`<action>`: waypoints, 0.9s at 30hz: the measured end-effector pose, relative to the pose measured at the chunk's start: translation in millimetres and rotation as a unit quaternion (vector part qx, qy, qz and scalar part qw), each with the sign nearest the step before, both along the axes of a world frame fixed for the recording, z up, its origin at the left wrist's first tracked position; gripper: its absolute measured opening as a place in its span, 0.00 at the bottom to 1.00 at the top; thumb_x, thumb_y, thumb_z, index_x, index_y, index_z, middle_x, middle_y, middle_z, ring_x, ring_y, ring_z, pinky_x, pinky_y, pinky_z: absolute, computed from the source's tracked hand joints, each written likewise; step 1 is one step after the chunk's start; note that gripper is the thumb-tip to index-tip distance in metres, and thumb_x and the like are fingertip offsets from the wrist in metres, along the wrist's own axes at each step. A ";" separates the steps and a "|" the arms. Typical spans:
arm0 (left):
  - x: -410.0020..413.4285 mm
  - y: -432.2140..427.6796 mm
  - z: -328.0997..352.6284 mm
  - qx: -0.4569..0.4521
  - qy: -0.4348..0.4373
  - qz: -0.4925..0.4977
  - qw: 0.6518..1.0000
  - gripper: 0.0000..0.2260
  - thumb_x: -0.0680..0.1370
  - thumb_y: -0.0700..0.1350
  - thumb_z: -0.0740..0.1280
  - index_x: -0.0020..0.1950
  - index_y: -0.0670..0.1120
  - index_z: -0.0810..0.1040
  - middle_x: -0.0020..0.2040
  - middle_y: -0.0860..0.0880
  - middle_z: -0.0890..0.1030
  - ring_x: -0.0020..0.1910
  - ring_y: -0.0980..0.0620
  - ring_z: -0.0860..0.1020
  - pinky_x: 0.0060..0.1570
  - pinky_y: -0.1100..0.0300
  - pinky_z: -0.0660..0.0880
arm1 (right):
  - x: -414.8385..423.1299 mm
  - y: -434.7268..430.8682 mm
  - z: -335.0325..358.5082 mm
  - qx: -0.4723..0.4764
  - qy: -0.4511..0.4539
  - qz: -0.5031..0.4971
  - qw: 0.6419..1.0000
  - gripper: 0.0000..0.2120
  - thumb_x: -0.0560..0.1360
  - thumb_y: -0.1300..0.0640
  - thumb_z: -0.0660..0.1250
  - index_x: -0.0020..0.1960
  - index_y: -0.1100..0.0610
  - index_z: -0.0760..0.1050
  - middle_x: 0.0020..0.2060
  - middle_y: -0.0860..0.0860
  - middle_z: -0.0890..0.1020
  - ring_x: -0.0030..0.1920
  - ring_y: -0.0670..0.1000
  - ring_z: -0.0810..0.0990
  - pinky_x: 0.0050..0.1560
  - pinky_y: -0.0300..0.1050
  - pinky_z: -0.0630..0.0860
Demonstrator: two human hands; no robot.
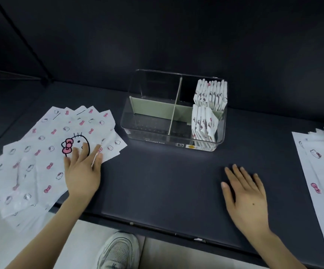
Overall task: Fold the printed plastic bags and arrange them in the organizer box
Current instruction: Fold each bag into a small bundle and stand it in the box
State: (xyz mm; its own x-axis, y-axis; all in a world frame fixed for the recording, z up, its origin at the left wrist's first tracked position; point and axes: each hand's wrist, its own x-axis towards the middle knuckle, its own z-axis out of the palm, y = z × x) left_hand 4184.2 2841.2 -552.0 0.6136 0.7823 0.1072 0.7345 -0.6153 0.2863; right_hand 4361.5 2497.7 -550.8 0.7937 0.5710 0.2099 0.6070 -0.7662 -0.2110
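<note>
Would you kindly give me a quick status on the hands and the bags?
Left hand open, fingers on the unfolded bag pile. Right hand open, palm down on the table. Organizer box: folded bags in both right compartments. Nothing blocks the box.

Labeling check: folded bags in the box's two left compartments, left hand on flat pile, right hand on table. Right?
No: head view shows the folded bags in the two right compartments of the organizer box. Left hand on flat pile, right hand on table: correct.
</note>
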 end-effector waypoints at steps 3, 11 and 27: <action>-9.1 -38.7 23.9 -0.071 -0.133 -0.039 0.988 0.18 0.82 0.50 0.58 0.65 0.41 0.77 0.64 0.43 0.78 0.64 0.42 0.74 0.64 0.58 0.64 | -2.9 -0.8 9.8 0.064 0.030 0.002 0.997 0.28 0.81 0.44 0.48 0.62 0.61 0.77 0.60 0.57 0.80 0.62 0.55 0.77 0.68 0.51 0.63; 8.2 -147.6 26.6 -0.240 -0.094 -0.459 0.850 0.18 0.83 0.58 0.53 0.72 0.61 0.64 0.68 0.63 0.71 0.70 0.63 0.66 0.72 0.65 0.56 | -9.6 -23.3 52.6 0.373 0.425 -0.108 0.818 0.21 0.75 0.35 0.59 0.61 0.45 0.73 0.50 0.47 0.84 0.52 0.46 0.82 0.52 0.42 0.79; 117.0 -256.8 46.5 -0.724 0.027 -0.263 0.638 0.17 0.75 0.56 0.69 0.55 0.45 0.81 0.56 0.55 0.83 0.61 0.60 0.76 0.65 0.65 0.66 | 40.1 -156.1 68.3 0.619 0.563 -0.116 0.536 0.39 0.64 0.42 0.73 0.69 0.63 0.71 0.65 0.64 0.74 0.68 0.61 0.72 0.68 0.58 0.69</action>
